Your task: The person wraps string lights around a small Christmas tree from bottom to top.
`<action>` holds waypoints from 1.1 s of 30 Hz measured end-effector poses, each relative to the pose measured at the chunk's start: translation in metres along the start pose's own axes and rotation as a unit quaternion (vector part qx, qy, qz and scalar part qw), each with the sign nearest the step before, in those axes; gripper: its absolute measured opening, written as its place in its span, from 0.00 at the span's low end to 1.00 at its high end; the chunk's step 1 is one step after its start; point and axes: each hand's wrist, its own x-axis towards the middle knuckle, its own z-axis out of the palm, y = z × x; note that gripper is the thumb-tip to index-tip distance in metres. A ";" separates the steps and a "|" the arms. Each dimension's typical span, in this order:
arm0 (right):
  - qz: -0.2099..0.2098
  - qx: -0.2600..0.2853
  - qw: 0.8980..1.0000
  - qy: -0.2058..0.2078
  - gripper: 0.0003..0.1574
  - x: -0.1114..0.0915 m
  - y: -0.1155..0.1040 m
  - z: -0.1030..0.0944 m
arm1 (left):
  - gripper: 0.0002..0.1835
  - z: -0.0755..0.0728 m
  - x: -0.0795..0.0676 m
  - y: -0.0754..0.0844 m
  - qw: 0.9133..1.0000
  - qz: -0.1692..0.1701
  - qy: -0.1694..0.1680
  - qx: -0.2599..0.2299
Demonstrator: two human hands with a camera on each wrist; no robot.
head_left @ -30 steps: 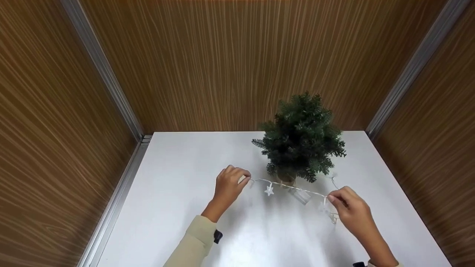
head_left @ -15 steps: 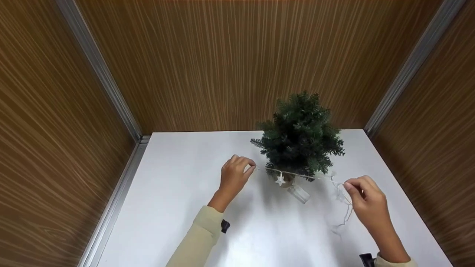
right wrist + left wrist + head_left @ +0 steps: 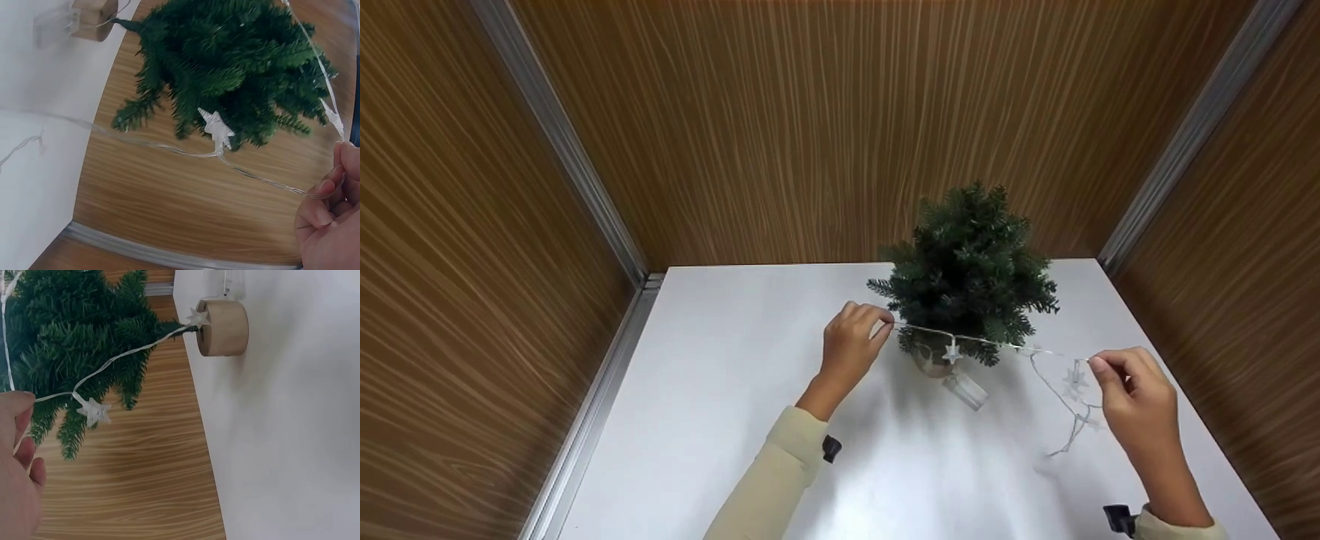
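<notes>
A string of star lights (image 3: 952, 351) stretches in front of a small artificial Christmas tree (image 3: 971, 270). My left hand (image 3: 851, 345) pinches the string at the tree's lower left. At the right, my right hand (image 3: 1140, 397) pinches it between thumb and fingertips, with loose wire hanging below. Clear star pieces dangle from the cord, one close to the left fingers in the left wrist view, another star (image 3: 216, 129) near the right hand. The tree's round wooden base (image 3: 225, 328) shows beneath the branches. Beside it lies a clear plastic box (image 3: 965, 390) joined to a wire.
The white tabletop (image 3: 720, 375) has wood-grain panels on the left, right and back (image 3: 780, 135). Grey metal strips (image 3: 577, 165) run along the corners. The tree stands toward the back right of the table.
Both hands have moved right and a little farther forward, carrying the string up to the lower branches. The span between the hands has widened, and loose wire now trails below the right hand.
</notes>
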 end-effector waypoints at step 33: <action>0.099 -0.068 0.992 0.027 0.08 0.020 0.025 -0.015 | 0.02 0.009 0.000 0.027 0.999 0.019 -0.004 -0.036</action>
